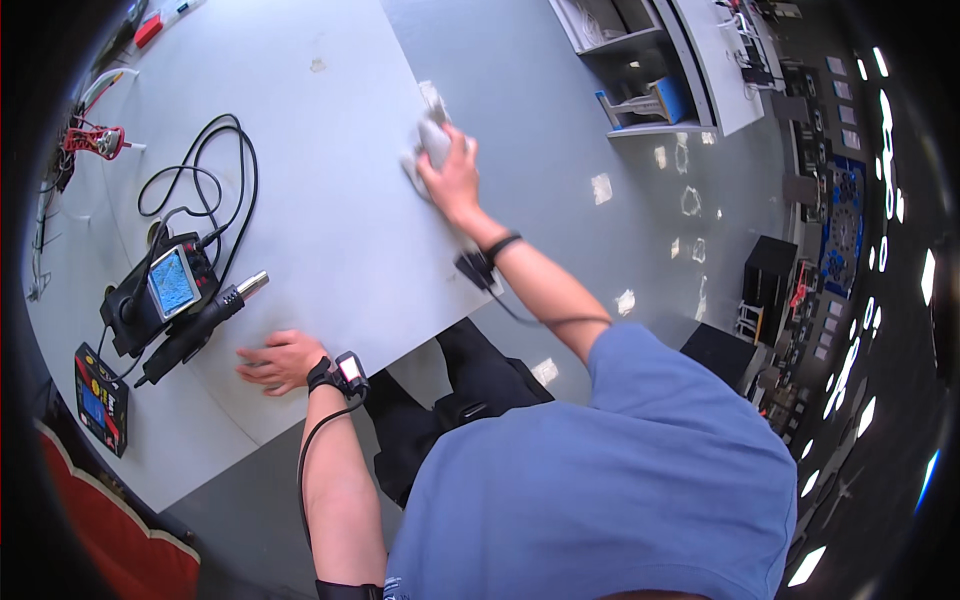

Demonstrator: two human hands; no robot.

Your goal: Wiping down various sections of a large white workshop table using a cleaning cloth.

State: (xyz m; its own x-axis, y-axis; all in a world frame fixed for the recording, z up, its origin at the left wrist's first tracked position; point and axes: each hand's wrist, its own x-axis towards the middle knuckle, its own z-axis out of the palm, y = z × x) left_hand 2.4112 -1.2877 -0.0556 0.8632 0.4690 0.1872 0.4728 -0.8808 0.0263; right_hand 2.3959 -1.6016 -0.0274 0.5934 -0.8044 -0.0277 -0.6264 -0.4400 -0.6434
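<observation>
My right hand is closed on a grey-white cloth, bunched under the fingers at the table's right edge. Part of the cloth spreads past the hand, slightly blurred. On the near part of the white table, my left hand lies flat with its fingers spread, holding nothing. Just beyond it is a black hot air gun with a metal nozzle, leaning along a black soldering station with a lit blue screen. A looped black cable runs from the station across the table.
A black box with coloured print stands at the table's left edge. Farther back are a red metal stand and a small red block. A red chair is at lower left; a shelf unit stands beyond the floor on the right.
</observation>
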